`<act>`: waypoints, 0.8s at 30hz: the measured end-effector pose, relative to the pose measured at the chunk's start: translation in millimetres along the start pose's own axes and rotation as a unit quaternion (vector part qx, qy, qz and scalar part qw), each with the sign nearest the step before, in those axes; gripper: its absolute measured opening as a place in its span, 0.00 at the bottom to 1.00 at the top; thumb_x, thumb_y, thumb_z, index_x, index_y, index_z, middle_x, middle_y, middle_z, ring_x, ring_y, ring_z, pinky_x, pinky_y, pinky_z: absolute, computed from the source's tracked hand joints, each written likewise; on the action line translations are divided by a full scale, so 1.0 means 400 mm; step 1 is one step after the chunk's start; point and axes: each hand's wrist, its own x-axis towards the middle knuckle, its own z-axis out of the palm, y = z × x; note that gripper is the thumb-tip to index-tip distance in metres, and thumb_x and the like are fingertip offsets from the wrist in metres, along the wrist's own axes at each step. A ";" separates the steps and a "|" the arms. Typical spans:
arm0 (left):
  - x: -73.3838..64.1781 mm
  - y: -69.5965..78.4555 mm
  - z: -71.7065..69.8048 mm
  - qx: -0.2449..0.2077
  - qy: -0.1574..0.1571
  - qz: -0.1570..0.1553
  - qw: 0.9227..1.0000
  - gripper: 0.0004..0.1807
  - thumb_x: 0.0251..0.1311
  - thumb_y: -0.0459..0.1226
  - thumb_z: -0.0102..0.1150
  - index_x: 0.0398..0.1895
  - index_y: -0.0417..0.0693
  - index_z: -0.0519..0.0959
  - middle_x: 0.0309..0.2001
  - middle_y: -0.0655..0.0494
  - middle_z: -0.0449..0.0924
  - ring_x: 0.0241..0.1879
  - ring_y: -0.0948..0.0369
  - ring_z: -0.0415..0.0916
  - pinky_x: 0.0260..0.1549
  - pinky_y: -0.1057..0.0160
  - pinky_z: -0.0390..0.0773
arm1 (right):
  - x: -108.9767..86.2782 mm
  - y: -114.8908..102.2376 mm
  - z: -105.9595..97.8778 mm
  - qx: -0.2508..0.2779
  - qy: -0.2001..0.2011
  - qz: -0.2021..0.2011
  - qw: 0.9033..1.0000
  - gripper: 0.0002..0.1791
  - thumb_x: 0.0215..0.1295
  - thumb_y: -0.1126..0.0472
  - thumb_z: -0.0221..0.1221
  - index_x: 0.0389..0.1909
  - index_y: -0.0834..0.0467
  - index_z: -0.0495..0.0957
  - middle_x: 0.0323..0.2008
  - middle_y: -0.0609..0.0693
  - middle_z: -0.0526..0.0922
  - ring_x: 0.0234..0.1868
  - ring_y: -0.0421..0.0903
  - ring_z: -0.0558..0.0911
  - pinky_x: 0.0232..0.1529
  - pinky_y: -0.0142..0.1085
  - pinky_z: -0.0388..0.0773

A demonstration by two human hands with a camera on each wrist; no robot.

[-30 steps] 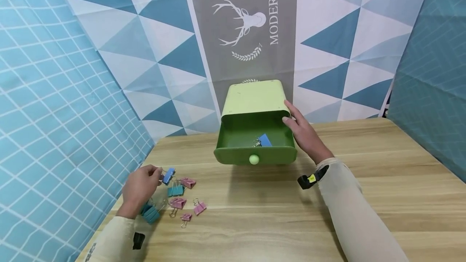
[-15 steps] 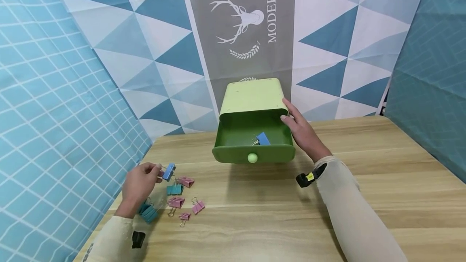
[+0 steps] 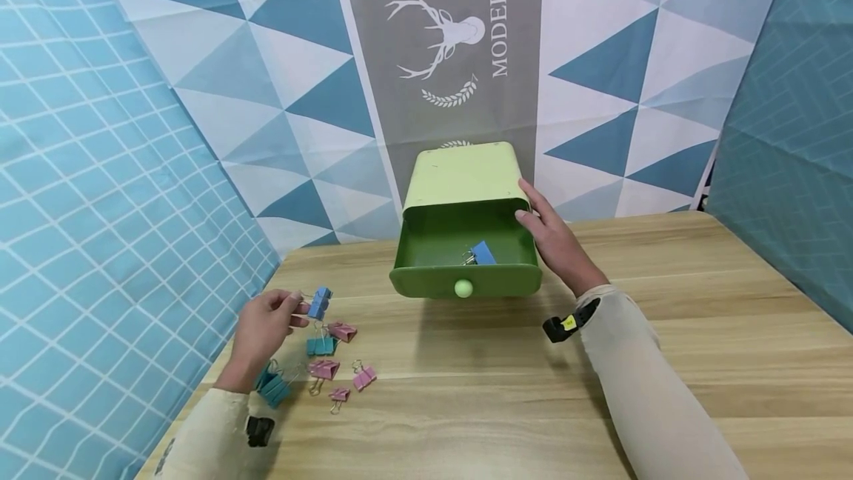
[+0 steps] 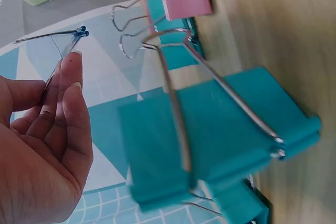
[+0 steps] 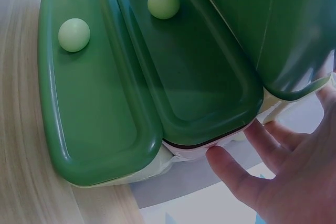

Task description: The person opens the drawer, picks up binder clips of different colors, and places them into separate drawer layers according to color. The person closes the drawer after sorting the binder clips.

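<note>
My left hand (image 3: 266, 324) pinches a blue binder clip (image 3: 320, 304) by its wire handle, thumb against fingers, raised over the table. In the left wrist view the clip is seen edge-on beyond the fingertips (image 4: 76, 59). Under and beside this hand lie teal binder clips (image 3: 273, 389) and pink binder clips (image 3: 324, 370). My right hand (image 3: 556, 243) rests against the right side of a green drawer cabinet (image 3: 466, 172), its fingers extended along it. The top drawer (image 3: 426, 284) is pulled out, with a blue binder clip (image 3: 483, 253) inside.
Two lower drawers with round knobs (image 5: 74, 35) are closed in the right wrist view. The cabinet stands at the back of the wooden table (image 3: 500, 421), before a patterned cloth (image 3: 593, 95). A blue gridded cloth (image 3: 133, 206) borders the left side.
My left hand has lifted the blue binder clip and carried it slightly up and to the right. The right hand stays on the cabinet, and the drawer remains pulled out.
</note>
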 end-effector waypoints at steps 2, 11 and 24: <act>0.001 0.006 -0.001 -0.005 -0.002 0.003 1.000 0.23 0.78 0.48 0.44 0.55 0.38 0.78 0.43 0.47 0.85 0.36 0.61 0.85 0.35 0.63 0.81 | 0.000 0.003 -0.001 0.001 0.000 0.001 1.000 0.33 0.80 0.46 0.44 0.79 0.32 0.44 0.79 0.39 0.41 0.79 0.45 0.41 0.72 0.60 0.45; 0.003 0.027 -0.010 -0.052 -0.031 0.014 0.998 0.23 0.78 0.48 0.45 0.55 0.37 0.77 0.44 0.46 0.84 0.37 0.61 0.85 0.37 0.64 0.81 | -0.002 0.000 0.000 0.001 0.000 0.003 1.000 0.33 0.80 0.46 0.44 0.79 0.31 0.44 0.79 0.40 0.41 0.79 0.46 0.41 0.72 0.61 0.46; 0.012 0.074 -0.007 -0.084 -0.047 0.035 0.995 0.29 0.74 0.55 0.48 0.58 0.39 0.77 0.46 0.47 0.85 0.40 0.59 0.85 0.39 0.64 0.82 | -0.005 -0.008 0.002 0.003 -0.003 -0.005 1.000 0.32 0.81 0.48 0.43 0.79 0.31 0.44 0.79 0.39 0.40 0.79 0.46 0.41 0.72 0.60 0.47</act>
